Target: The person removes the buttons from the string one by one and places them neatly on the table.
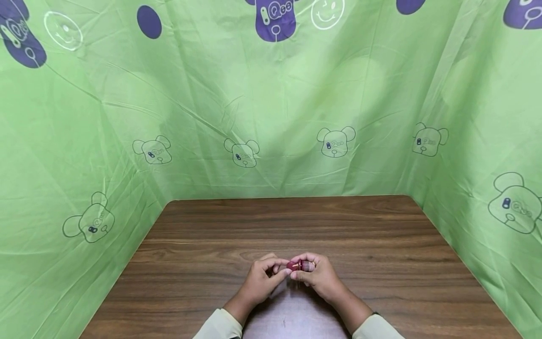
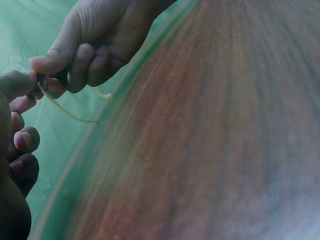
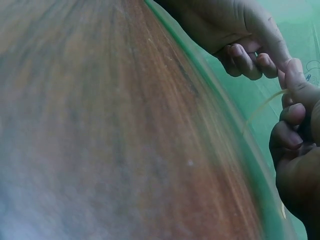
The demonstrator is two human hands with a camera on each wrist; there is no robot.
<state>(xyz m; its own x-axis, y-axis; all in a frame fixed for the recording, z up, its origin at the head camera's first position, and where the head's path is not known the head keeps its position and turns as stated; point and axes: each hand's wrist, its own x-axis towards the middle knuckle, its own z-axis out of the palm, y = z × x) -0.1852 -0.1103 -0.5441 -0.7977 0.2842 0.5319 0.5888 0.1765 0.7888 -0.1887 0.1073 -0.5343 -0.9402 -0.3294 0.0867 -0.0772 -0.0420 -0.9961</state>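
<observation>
A small dark red object point(image 1: 293, 266) with a striped, cylinder-like end point(image 1: 308, 266) is held between both hands, low over the table near its front. My left hand point(image 1: 259, 278) pinches its rounded red end with thumb and forefinger. The striped end lies in my right hand point(image 1: 323, 278), its thumb and fingers curled round it. Both wrist views show the hands meeting fingertip to fingertip. A thin yellowish cord point(image 2: 65, 111) hangs in a curve from the pinched spot in the left wrist view; the cord point(image 3: 260, 107) shows in the right wrist view too. Fingers hide much of the object.
A brown wood-grain table point(image 1: 296, 221) spreads out beneath the hands. Green fabric point(image 1: 279, 94) printed with bear heads and purple shapes stands round its back and both sides. Light sleeves point(image 1: 220, 325) cover the forearms.
</observation>
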